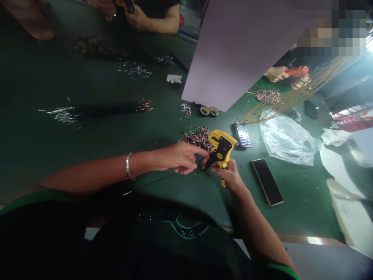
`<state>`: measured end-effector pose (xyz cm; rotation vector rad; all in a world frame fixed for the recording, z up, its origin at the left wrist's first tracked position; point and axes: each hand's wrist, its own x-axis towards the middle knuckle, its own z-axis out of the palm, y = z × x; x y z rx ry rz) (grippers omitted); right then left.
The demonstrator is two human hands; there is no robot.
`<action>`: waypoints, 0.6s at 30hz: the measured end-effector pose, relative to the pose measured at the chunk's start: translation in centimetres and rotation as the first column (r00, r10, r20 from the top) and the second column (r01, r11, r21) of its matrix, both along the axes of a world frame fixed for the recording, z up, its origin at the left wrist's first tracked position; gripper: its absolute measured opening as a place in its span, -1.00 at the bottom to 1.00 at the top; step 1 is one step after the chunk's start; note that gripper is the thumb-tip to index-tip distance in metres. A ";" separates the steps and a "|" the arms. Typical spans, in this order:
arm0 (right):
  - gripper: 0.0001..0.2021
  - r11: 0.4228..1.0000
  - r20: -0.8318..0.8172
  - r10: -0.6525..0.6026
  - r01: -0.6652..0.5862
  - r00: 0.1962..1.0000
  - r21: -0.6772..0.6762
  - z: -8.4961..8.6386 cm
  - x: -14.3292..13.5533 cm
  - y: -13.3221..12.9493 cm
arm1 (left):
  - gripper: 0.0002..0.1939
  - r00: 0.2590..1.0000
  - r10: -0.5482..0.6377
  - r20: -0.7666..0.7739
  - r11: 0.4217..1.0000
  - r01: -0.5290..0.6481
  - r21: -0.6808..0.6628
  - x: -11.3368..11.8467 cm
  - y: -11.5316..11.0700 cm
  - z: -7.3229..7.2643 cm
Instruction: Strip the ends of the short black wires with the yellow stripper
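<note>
My right hand [231, 175] is wrapped round the handles of a yellow and black wire stripper [223, 149], its head tilted up to the right. My left hand [185, 157] is close to the tool, its index finger reaching toward the black handle and the other fingers curled. A thin black wire [161, 180] runs from under these curled fingers toward my body; the exact grip on it is partly hidden. Just beyond both hands lies a pile of short wire ends with copper tips [199, 137].
A bundle of black wires [107, 109] lies left on the green table. Tape rolls [209, 112], a keypad phone [243, 135], a smartphone [267, 182] and a clear plastic bag [287, 138] are around the right side. A pale panel [233, 50] stands ahead; co-workers' hands [276, 74] are beyond.
</note>
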<state>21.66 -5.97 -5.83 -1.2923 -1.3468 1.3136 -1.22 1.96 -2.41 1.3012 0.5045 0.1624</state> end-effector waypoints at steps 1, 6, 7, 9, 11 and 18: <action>-0.82 1.000 0.002 0.000 0.000 1.000 0.002 0.1 0.0 0.0 | -0.23 1.000 -0.001 0.003 1.000 0.001 -0.003 0.0 0.0 0.0; -0.84 1.000 0.004 0.001 -0.001 1.000 0.009 0.3 -0.2 0.0 | -0.21 1.000 -0.007 0.025 1.000 0.007 -0.014 0.0 0.0 0.1; -0.84 1.000 0.010 0.003 -0.003 1.000 0.013 0.3 -0.2 0.0 | -0.21 1.000 -0.007 0.024 1.000 0.007 -0.017 0.0 0.0 0.1; -0.85 1.000 0.022 0.004 -0.004 1.000 0.023 0.4 -0.3 0.0 | -0.20 1.000 -0.001 0.020 1.000 0.002 -0.024 0.0 0.0 0.1; -0.85 1.000 0.034 0.000 -0.001 0.999 0.028 0.4 -0.3 0.0 | -0.20 1.000 -0.002 0.022 0.999 0.002 -0.032 0.0 -0.1 0.1; -0.91 0.999 0.070 -0.010 0.008 0.997 0.036 0.5 -0.6 0.0 | -0.20 0.999 0.007 0.031 0.997 -0.004 -0.080 0.0 -0.1 0.2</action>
